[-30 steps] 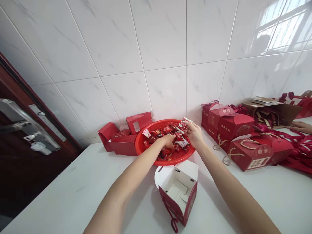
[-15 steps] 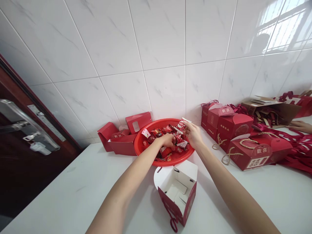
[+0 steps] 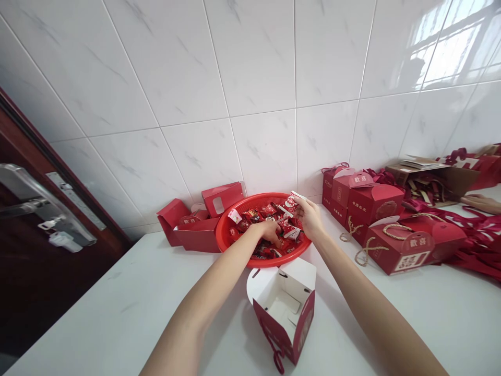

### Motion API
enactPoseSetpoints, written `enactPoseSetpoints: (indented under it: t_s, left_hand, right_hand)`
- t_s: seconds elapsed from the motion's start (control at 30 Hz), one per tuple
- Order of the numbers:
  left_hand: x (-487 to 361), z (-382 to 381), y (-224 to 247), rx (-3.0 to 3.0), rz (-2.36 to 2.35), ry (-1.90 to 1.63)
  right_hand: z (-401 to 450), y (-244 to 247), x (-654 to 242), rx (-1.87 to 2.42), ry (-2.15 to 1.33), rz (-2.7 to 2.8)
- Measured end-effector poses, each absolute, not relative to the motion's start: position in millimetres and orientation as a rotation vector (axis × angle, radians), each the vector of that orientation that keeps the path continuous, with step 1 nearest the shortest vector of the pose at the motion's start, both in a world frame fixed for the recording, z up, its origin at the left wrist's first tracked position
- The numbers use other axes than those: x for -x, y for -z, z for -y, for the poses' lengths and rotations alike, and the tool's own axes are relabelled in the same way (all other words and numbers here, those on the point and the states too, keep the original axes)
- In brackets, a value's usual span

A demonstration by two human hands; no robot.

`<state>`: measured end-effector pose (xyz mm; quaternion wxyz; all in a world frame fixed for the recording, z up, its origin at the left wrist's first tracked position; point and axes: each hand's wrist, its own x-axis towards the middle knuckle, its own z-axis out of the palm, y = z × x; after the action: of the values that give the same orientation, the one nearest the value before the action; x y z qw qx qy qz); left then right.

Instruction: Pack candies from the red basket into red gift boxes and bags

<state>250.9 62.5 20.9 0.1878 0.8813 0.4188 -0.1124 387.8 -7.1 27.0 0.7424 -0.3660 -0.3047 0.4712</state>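
Observation:
My left hand [image 3: 270, 231] reaches down into a red plastic basket [image 3: 224, 241] full of wrapped candies [image 3: 269, 210]. Its fingers curl among the wrappers, and what they pinch, if anything, is hidden. Over the basket's right rim, my right hand [image 3: 308, 213] is closed on a red-and-white printed packet [image 3: 290, 200]. Directly in front of the basket stands an open gift box [image 3: 282, 308], dark red outside and white inside. Its flaps are spread, no candy shows in it, and a red cord hangs from its near side.
Red box parts [image 3: 198, 233] lie left of the basket against the tiled wall. Finished-looking red boxes [image 3: 407, 245] with rope handles stand at right. Beyond are dark red ribbons [image 3: 477, 235], an open cardboard carton [image 3: 464, 180] and another person's hand [image 3: 483, 202].
My left hand has shifted slightly within the candies, and its fingers have moved lower among the wrappers. The right hand keeps its packet in nearly the same place.

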Motion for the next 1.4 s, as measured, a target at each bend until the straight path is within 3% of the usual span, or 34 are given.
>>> enactPoseSetpoints:
  t_s: [0.27, 0.5, 0.63, 0.97, 1.13, 1.4]
  left_hand:
    - [-244, -61, -28, -2.471, -1.172, 0.293]
    - [-220, -45, -56, -2.125, -0.946, -0.675]
    - [-201, -7, -65, -1.88, -0.872, -0.89]
    - [-163, 82, -74, -1.9, -0.871, -0.546]
    - [-171, 97, -73, -1.922, -0.841, -0.638]
    - [-169, 106, -70, -2.261, -0.875, -0.437]
  right_hand:
    - [10, -28, -386, 0.792, -1.021, 0.71]
    - [12, -32, -386, 0.73, -1.077, 0.674]
    - [21, -44, -388, 0.711, -1.179, 0.677]
    - [91, -100, -382, 0.634, -1.119, 1.024]
    - [115, -101, -380, 0.668, -1.103, 1.186]
    - [132, -103, -386, 0.8, -1.036, 1.49]
